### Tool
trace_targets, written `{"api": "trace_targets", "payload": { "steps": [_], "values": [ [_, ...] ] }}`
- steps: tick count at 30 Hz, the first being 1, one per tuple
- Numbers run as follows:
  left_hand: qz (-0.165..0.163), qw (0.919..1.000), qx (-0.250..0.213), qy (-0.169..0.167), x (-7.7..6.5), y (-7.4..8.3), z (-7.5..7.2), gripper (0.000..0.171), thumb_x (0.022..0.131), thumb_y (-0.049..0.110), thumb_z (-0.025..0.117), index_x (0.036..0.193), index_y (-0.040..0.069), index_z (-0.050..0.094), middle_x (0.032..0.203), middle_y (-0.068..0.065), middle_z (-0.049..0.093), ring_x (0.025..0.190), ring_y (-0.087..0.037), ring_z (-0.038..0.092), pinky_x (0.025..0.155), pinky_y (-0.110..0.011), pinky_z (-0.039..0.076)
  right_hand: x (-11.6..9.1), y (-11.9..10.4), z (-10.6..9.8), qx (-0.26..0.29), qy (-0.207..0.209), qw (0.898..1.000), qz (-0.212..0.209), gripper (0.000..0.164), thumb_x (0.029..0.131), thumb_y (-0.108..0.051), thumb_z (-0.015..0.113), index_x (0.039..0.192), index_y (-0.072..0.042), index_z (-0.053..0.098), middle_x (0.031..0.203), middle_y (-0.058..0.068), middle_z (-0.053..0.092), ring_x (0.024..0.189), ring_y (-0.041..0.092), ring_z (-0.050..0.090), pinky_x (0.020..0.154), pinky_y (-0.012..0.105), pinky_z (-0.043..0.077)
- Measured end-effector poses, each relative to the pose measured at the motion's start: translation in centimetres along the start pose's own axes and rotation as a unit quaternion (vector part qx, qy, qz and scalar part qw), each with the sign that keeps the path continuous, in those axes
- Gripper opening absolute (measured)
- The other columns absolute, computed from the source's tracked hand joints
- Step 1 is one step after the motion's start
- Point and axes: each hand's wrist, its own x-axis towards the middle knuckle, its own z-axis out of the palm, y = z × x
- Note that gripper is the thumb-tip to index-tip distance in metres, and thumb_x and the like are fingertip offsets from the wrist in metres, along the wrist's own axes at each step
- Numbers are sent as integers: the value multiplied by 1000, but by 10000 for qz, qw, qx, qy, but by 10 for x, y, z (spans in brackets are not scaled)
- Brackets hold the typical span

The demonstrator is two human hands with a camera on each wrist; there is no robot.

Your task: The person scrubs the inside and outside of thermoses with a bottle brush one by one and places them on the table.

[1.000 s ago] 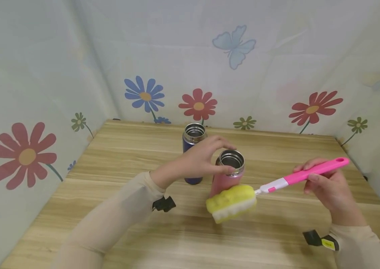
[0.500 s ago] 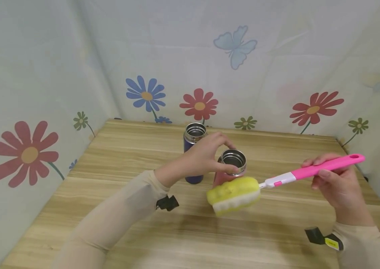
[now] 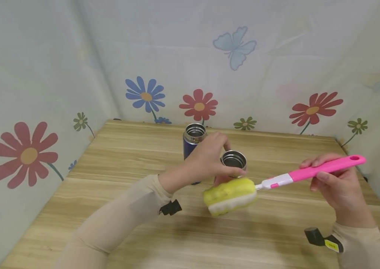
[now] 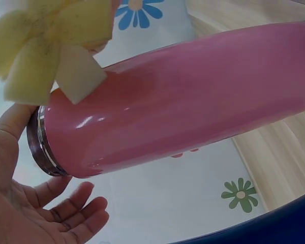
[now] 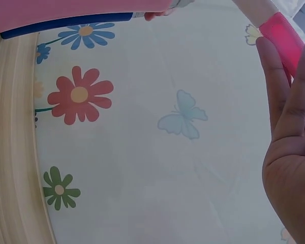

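A sponge brush (image 3: 279, 181) hangs in front of a pink bottle (image 4: 183, 99)

At a wooden desk (image 3: 136, 149), the pink bottle is near the middle from side to side, its steel mouth (image 3: 234, 160) facing up and its base hidden behind the yellow-and-white brush head (image 3: 230, 197). A blue bottle (image 3: 190, 146) stands upright just behind it and to the left, between it and the back edge, where the wood meets a printed cloth (image 3: 176, 45). Room runs wide on the left, with wood stretching from the bottles to the slanting left edge, partly beneath an arm. More wood spreads in front of the brush to the bottom of the head view. On the right, the surface continues under the brush to the right edge, near which the right hand (image 3: 341, 186) is held above the desk.

The left hand (image 3: 205, 160) has its grip on the pink bottle's neck, thumb across the front, a finger bent behind. The right hand's grip grasps the pink handle (image 3: 327, 168). Whether the brush head touches the bottle cannot be told.

The count: two bottles, one brush, and two hands in two beige sleeves (image 3: 122, 216), with one black clip (image 3: 171, 207) at each wrist. On the cloth, the head view shows three large red flowers (image 3: 28, 155) and one pale blue butterfly (image 3: 235, 48).
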Motion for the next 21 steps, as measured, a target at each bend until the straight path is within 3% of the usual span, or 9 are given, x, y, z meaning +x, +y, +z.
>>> {"api": "trace_targets", "payload": {
  "steps": [7,14,21],
  "values": [
    [-239,9978,567,244,-3,5,2,63,65,61,79,91,11,50,92,0,51,88,-14,48,78,-26,46,-3,9,-3,-436,-32,9988,214,21,91,21,41,107,22,54,112,29,65,105,32,66,69,29,60],
    [-166,9961,728,477,-6,6,6,65,64,63,79,89,11,48,89,1,49,85,-13,46,73,-24,45,-13,19,-13,-796,-69,9952,563,22,90,21,42,107,17,57,113,25,66,102,28,67,65,27,59],
    [-6,9939,908,629,-8,4,7,66,66,64,77,96,11,53,97,0,54,96,-15,51,86,-28,49,-23,28,-25,-951,-215,9919,810,28,88,25,39,107,15,57,114,23,66,104,26,67,66,26,59]
  ]
}}
